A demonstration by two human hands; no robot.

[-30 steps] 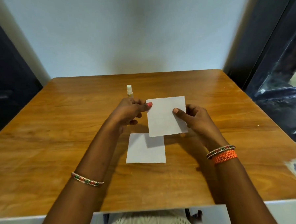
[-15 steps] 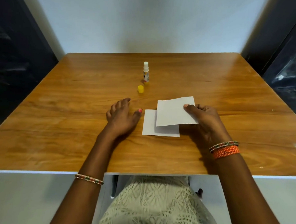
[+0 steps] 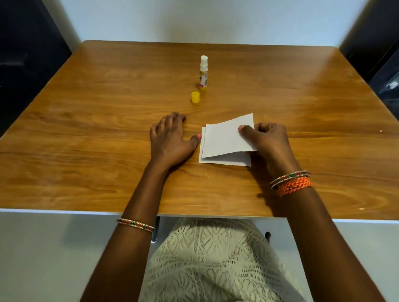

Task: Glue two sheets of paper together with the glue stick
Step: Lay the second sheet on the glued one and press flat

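Two small white sheets lie on the wooden table (image 3: 307, 113). The lower sheet (image 3: 226, 161) is flat on the wood. The upper sheet (image 3: 225, 138) covers most of it, slightly rotated. My right hand (image 3: 267, 140) pinches the upper sheet's right edge, thumb on top. My left hand (image 3: 170, 140) rests flat on the table just left of the sheets, fingers apart, its thumb tip at the paper's left edge. Farther back, the glue stick (image 3: 203, 73) stands upright and uncapped, white glue showing. Its yellow cap (image 3: 195, 97) sits in front of it.
The table's white front edge (image 3: 58, 211) runs close to my body, with my lap below. A pale wall stands behind the table. Dark surfaces flank it on both sides.
My left hand let go of the upper sheet and came down flat on the table. My right hand brought the upper sheet down and leftward until it covers most of the lower one.
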